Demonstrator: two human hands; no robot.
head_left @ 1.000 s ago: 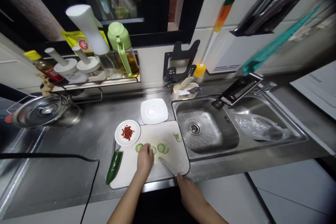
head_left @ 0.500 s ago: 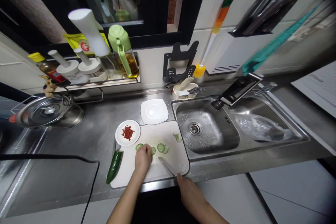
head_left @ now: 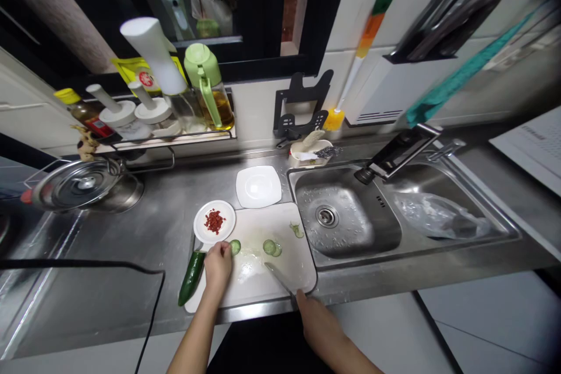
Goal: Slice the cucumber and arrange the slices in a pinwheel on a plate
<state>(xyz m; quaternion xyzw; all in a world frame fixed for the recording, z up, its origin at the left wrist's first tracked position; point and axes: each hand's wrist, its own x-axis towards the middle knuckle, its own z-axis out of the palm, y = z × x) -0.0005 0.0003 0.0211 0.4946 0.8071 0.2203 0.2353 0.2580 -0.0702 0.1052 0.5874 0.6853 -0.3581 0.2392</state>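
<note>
My left hand point(head_left: 218, 266) is over the left part of the white cutting board point(head_left: 256, 286). Its fingers are pinched at the edge of a pale green cucumber slice point(head_left: 235, 246), and they hide part of what they grip. Just left of that hand lies a dark green piece of cucumber point(head_left: 191, 278), across the board's left edge. My right hand point(head_left: 318, 321) is wrapped around the handle of a knife point(head_left: 279, 278), whose blade rests low over the board, tip pointing up-left. A few overlapping cucumber slices point(head_left: 269, 246) lie mid-board, apart from both hands.
Behind the board stand a round plate of chopped red bits point(head_left: 200, 223) and a square white plate point(head_left: 258, 186). Green scraps point(head_left: 296, 229) lie at the board's right. A steel sink point(head_left: 350, 239) is beside it. A black cable point(head_left: 160, 298) crosses the counter at left.
My left hand has moved left across the board towards the cucumber piece. The slice that lay at its right side is gone from that spot. My right hand and the knife stay put.
</note>
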